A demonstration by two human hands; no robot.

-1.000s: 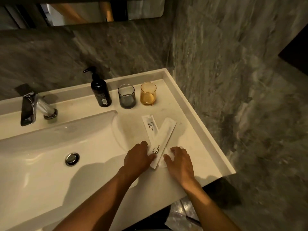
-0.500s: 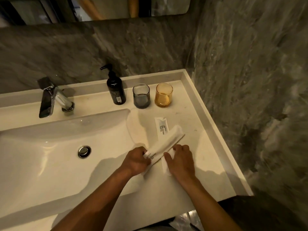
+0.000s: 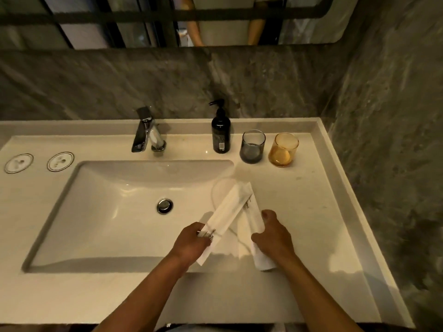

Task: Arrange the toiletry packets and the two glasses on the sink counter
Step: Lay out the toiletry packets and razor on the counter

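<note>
My left hand [image 3: 191, 245] grips the near end of a long white toiletry packet [image 3: 225, 214], which slants up to the right above the counter. My right hand [image 3: 273, 238] holds a second white packet [image 3: 254, 212] that runs from under the first one down past my palm. The two packets cross at their far ends. A grey glass [image 3: 253, 146] and an amber glass [image 3: 284, 149] stand side by side at the back right of the sink counter [image 3: 311, 207], well beyond both hands.
A black pump bottle [image 3: 221, 130] stands left of the grey glass. The chrome tap [image 3: 146, 130] sits behind the basin [image 3: 115, 212]. Two round coasters [image 3: 60, 161] lie at the far left. A marble wall borders the counter's right edge.
Both packets have been lifted off the counter, one in each hand. My view has swung left, so the whole basin and the coasters now show.
</note>
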